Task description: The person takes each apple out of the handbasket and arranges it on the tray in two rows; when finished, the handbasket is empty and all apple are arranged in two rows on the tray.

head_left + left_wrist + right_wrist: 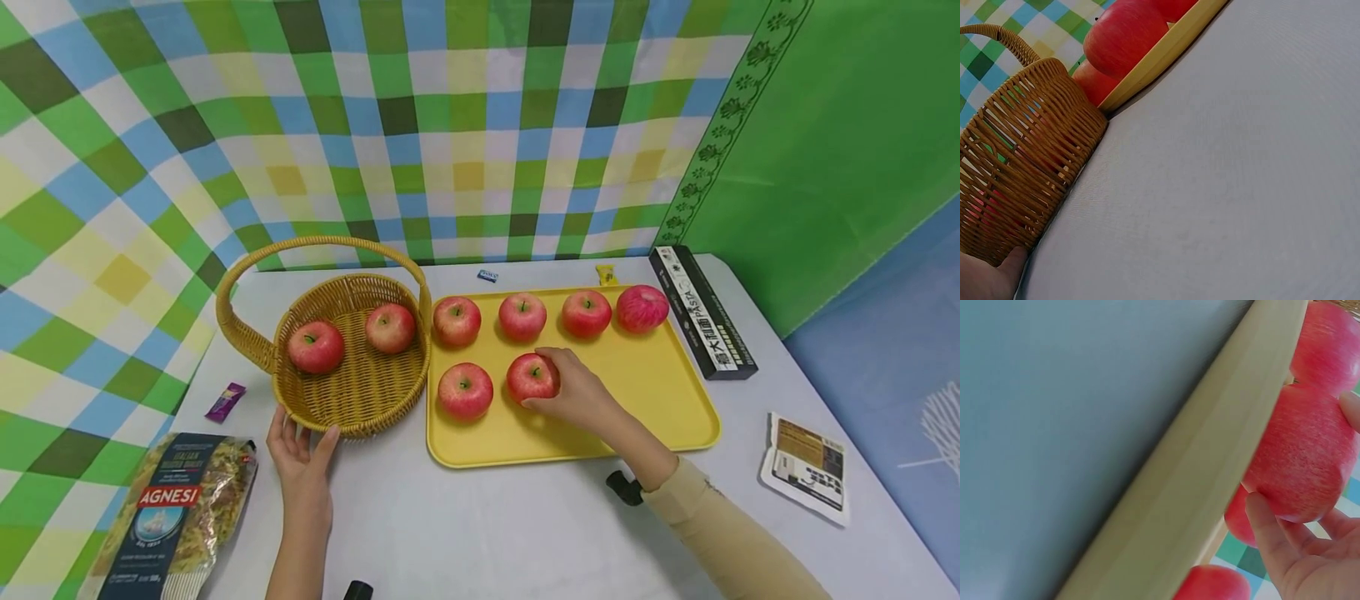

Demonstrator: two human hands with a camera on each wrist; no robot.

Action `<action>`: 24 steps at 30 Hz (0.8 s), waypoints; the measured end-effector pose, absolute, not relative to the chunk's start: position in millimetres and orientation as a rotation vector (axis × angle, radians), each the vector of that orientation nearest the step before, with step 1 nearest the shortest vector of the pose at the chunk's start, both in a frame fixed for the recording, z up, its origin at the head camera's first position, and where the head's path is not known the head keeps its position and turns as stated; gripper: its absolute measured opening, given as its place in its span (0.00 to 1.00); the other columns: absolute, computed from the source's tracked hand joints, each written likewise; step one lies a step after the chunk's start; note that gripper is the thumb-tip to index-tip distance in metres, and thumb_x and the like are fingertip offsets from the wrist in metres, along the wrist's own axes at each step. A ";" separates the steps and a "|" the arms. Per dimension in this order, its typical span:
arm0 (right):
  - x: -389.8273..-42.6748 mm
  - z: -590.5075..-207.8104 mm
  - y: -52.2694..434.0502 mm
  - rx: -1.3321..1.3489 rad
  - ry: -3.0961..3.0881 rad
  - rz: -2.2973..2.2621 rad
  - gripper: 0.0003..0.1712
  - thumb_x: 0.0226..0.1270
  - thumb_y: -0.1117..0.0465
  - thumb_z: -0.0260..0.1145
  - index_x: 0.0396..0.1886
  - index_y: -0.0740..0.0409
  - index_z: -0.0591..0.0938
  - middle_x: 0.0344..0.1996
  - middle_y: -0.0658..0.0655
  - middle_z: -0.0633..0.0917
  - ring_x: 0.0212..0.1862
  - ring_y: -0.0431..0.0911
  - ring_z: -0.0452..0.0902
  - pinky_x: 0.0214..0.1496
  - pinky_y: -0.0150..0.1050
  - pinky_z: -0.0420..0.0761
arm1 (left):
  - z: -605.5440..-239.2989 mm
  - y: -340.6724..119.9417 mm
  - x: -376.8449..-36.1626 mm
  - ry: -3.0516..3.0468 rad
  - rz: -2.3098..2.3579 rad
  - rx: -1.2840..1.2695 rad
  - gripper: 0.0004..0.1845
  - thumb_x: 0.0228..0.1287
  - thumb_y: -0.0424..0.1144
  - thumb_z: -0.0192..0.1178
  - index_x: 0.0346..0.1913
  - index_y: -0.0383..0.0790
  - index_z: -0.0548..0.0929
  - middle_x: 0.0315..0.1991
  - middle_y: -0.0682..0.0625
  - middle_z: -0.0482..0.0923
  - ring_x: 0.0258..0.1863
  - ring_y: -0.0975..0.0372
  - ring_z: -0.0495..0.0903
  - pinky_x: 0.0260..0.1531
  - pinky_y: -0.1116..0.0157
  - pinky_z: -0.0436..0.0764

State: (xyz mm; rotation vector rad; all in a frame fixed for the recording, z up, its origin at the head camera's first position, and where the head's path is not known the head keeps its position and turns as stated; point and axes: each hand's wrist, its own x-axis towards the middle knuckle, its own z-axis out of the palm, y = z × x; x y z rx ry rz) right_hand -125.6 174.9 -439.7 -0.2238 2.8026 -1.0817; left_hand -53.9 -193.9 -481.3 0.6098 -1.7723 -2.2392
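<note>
At the lower left of the frame, the left hand (303, 462), its fingers loosely spread, is rested against the near side of a round golden-brown wicker basket (358, 385), in which two red apples (316, 347) are held. Near the centre, a round red apple (529, 377) on a yellow rectangular tray (637, 400) is gripped between the thumb and fingers of the right hand (576, 387). Beyond it, four reddish apples (522, 317) are lined along the tray's far edge.
</note>
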 end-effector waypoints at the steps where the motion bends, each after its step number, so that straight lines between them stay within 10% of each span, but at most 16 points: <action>1: -125.5 -439.7 175.1 -0.223 2.799 -1.080 0.48 0.47 0.47 0.79 0.66 0.53 0.67 0.59 0.57 0.71 0.60 0.52 0.69 0.56 0.52 0.78 | -481.5 -194.1 -53.8 -1.773 -2.239 0.606 0.47 0.65 0.35 0.63 0.74 0.64 0.43 0.77 0.58 0.38 0.75 0.60 0.41 0.69 0.63 0.56; 24: -124.8 -399.5 96.2 -0.616 2.882 -1.269 0.39 0.57 0.50 0.73 0.67 0.52 0.69 0.60 0.51 0.72 0.57 0.46 0.70 0.57 0.44 0.78 | -479.9 -192.9 -52.6 -1.729 -2.256 0.555 0.46 0.64 0.32 0.63 0.74 0.61 0.45 0.77 0.55 0.39 0.75 0.59 0.42 0.70 0.62 0.54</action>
